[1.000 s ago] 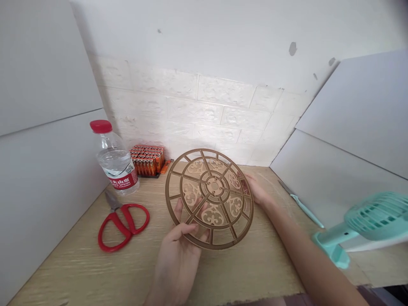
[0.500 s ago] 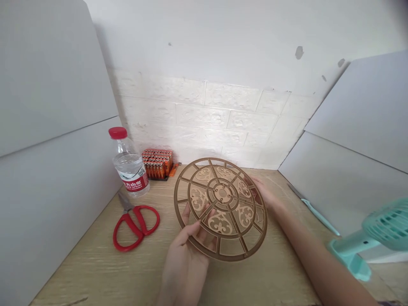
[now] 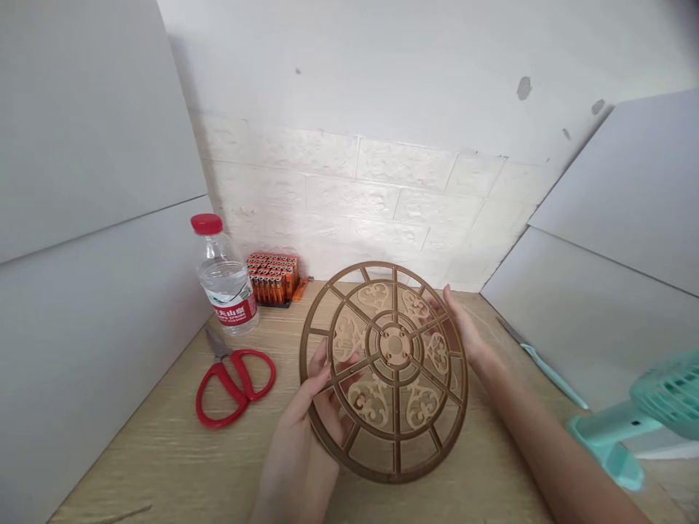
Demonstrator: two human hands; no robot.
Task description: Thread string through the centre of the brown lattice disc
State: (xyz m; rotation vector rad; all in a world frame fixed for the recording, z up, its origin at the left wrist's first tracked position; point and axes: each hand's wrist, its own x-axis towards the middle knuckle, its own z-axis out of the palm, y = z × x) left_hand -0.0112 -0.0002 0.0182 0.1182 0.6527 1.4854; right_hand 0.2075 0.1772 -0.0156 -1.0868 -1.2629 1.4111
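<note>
Pale wood tabletop (image 3: 136, 466) stretches beneath a round brown fretwork disc (image 3: 394, 407), held tilted above its near middle, the left hand (image 3: 298, 444) gripping the lower left rim and the right hand (image 3: 470, 338) clasping the right edge, with red-handled scissors (image 3: 232, 386) and a water bottle (image 3: 223, 276) off to the left.

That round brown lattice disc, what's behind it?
Through the disc, the right hand's fingers and the wooden tabletop show; its solid scrolls hide anything else.
</note>
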